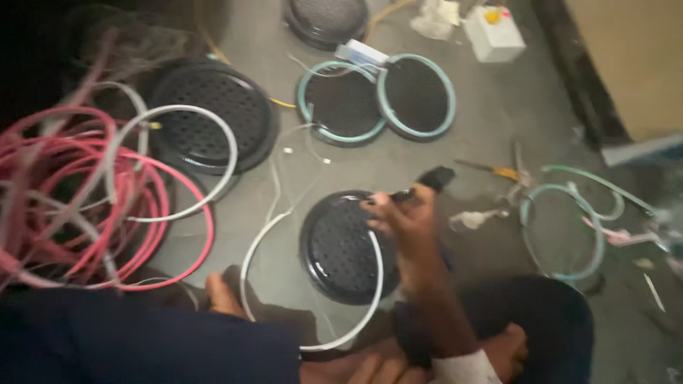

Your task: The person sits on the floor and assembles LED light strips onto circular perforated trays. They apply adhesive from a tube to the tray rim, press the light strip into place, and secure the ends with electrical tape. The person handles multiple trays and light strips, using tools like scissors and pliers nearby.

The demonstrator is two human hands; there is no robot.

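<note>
My right hand (pixel 404 217) is shut on a black-handled tool (pixel 430 179) and holds it at the upper right rim of a black round perforated cover (pixel 340 249) lying on the grey floor. A white wire loop (pixel 250 264) curves around that cover's left and lower sides. Only a small patch of my left hand (pixel 217 295) shows, at the loop's lower left beside my dark blue clothing. Its fingers are hidden, so its grip cannot be judged.
Coils of red and white wire (pixel 85 192) fill the left. More black covers (pixel 210 117) lie behind, two edged with teal rings (pixel 416 96). A white box with a yellow button (pixel 494 34) sits at the top. A yellow-handled tool (pixel 498 171) and teal loops (pixel 562 227) lie right, below a wall (pixel 626 64).
</note>
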